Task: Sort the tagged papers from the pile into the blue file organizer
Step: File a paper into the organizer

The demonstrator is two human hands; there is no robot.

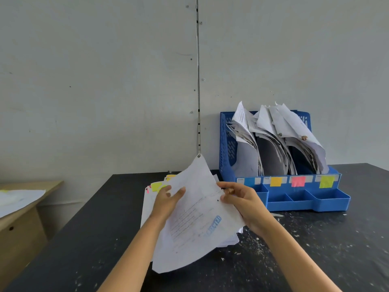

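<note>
I log the scene from the head view, biggest item first: a grey panelled wall (105, 81) fills the upper frame, with a vertical seam running down to the table edge. Below it sits the black table (315, 249), its surface flecked with pale scraps and dust. At far left a wooden desk (23, 224) carries a few loose white sheets. On the table, right of centre and against the wall, stands the blue file organizer (226, 144) — upright slots stuffed with curled, dog-eared papers that lean to the right, and a low front tray with open compartments. Along the front of its slots I read four colour labels: a blue tag (249, 181), an orange tag (276, 181), a pink tag (298, 181) and a yellow-green tag (326, 182). Left of the organizer, near the middle of the table, lies the pile of papers (147, 207), with yellow and pink sticky tags poking out at its far-left corner. Lifted above that pile, tilted with one corner pointing up toward the wall seam, is a sheet of paper (195, 224) — printed text, a blue stamp near its lower right. My left hand (166, 199) holds its left edge, fingers laid over the front. My right hand (242, 199) grips the right edge, fingers curled round it.
</note>
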